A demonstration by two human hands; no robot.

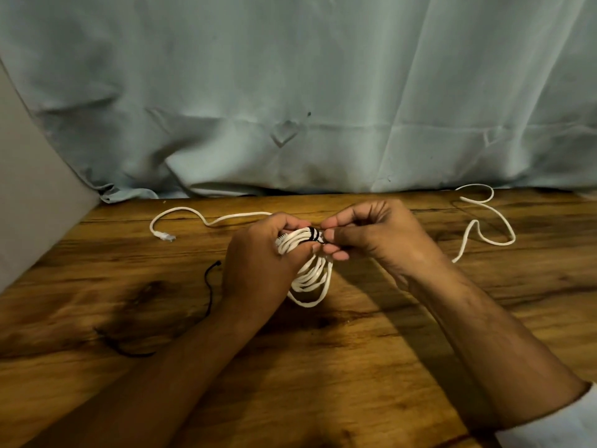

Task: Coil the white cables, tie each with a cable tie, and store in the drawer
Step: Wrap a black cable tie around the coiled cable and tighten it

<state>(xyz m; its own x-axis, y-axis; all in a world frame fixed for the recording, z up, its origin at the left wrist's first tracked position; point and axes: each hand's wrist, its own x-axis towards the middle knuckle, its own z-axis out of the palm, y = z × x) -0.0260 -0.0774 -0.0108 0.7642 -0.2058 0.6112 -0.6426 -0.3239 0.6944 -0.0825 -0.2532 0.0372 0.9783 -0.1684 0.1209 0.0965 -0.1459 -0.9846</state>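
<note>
Near left on the bench (323, 367), two loose black ties: first tie (129, 353), second tie (210, 289). Mid-bench, the hands meet: left hand (255, 263) grips one coiled white cable (311, 279); right hand (378, 234) pinches a third tie (312, 235) round it. Beyond, two uncoiled cables: left cable (232, 216), right cable (465, 240).

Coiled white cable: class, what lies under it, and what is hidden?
The wooden table shows below the coiled white cable. The left hand gripping it covers the coil's left side and the table there. The right hand pinches its black tie.
</note>
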